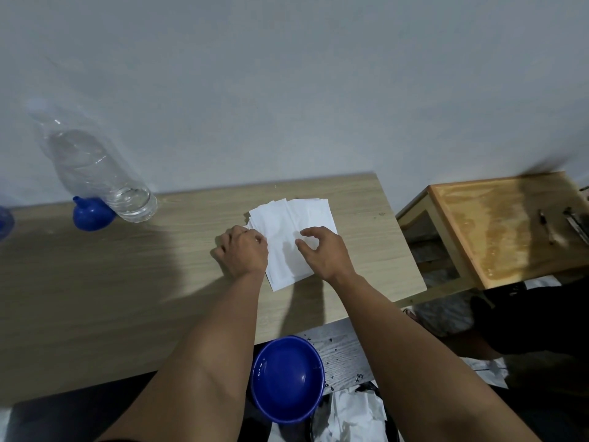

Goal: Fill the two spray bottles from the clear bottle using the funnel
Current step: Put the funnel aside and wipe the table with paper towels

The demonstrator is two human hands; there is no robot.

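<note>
Looking down from the head camera, I see both hands on a stack of white tissues (293,237) near the right end of the desk (127,282). My left hand (243,253) is curled at the stack's left edge, its grip apparently pinching a sheet, though I cannot tell for certain; my right hand (325,250) rests on top with loosely bent fingers, closed on nothing I can make out. I judge the tissues are for wiping up spills. The one clear bottle (95,164) stands well apart at the far left against the wall, capped and partly full, with one blue funnel (90,213) just beside its base, kept within reach. At the left frame edge is a blue shape (4,220), too cut off to identify; I count no spray bottle plainly. One blue bowl (287,378) sits below the desk's near edge between my forearms, perhaps to catch drips.
</note>
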